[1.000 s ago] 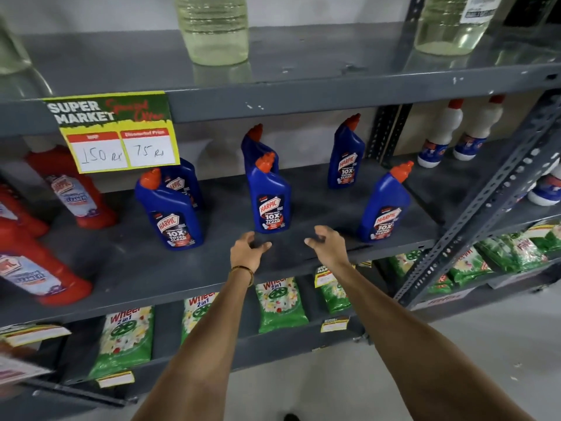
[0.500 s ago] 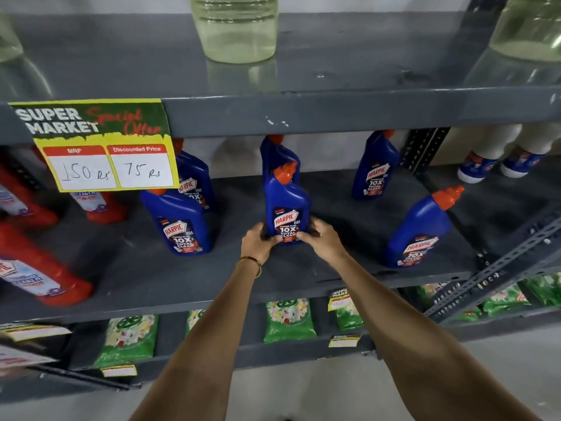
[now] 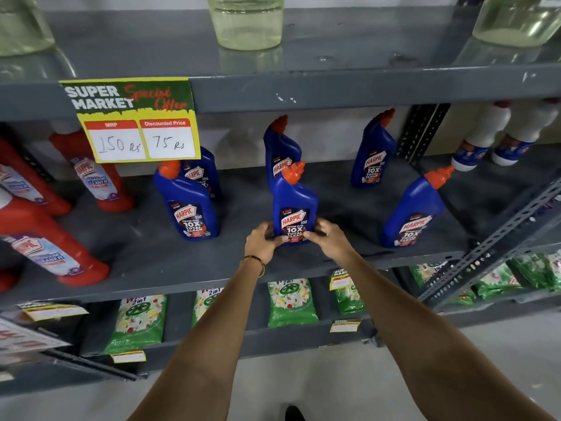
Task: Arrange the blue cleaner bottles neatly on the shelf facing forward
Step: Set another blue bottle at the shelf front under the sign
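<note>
Blue cleaner bottles are what's getting sorted, and the middle front bottle (image 3: 294, 211) is the one in play; a second ago both hands were hovering loose at the shelf edge with nothing in them, half a second ago they'd just closed on its base, and now they're clamped there properly; left hand (image 3: 263, 243) wraps the lower left side, right hand (image 3: 329, 240) the lower right, thumbs pressed across the bottom of the label. It stands upright on the shelf (image 3: 182, 268), label square to the front, so I'd guess this one's basically faced and just being nudged into line.

Right behind the fingers another bottle (image 3: 280, 147) sits close; off to their left a front bottle (image 3: 189, 208) with one tucked behind it (image 3: 202, 174); to their right a bottle (image 3: 417, 211) looks turned off to one side, probably next; further back right, one more (image 3: 373, 153). The price sign (image 3: 133, 120) hangs above left.
</note>
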The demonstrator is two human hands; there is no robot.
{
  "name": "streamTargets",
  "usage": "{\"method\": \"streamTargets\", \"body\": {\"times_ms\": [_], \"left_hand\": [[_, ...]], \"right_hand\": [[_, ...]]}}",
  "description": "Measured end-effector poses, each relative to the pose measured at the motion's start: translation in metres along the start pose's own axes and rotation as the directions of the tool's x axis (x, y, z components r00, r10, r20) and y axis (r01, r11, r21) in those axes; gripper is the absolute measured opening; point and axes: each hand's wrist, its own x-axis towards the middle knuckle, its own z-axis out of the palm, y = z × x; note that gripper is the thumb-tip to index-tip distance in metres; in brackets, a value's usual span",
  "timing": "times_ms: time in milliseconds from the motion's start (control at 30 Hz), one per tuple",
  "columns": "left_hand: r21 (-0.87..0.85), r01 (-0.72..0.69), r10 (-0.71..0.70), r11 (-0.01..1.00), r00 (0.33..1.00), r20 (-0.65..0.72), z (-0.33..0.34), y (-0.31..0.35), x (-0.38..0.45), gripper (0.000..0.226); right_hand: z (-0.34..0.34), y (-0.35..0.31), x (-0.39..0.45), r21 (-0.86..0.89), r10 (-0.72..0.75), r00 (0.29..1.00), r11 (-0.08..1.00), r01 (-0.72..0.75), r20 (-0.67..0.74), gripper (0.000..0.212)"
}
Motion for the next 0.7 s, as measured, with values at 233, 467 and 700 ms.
{"method": "streamTargets", "body": {"times_ms": [233,467,700], "left_hand": [[-0.005,-0.016,0.016,1.0,1.0,0.015,0.0,-0.004,-0.024,0.051],[-0.005,-0.011,0.011,1.0,1.0,0.02,0.002,-0.006,-0.038,0.05],[0.012,-0.02,0.02,1.0,1.0,0.019,0.003,-0.003,-0.042,0.051]], "right_hand": [[0.0,0.006,-0.028,-0.006,-0.005,1.0,1.0,0.005,-0.013,0.036],[-0.001,0.005,-0.042,0.04,0.009,1.0,0.999,-0.008,-0.012,0.035],[-0.001,0.006,-0.046,0.038,0.015,1.0,0.999,-0.014,-0.021,0.028]]}}
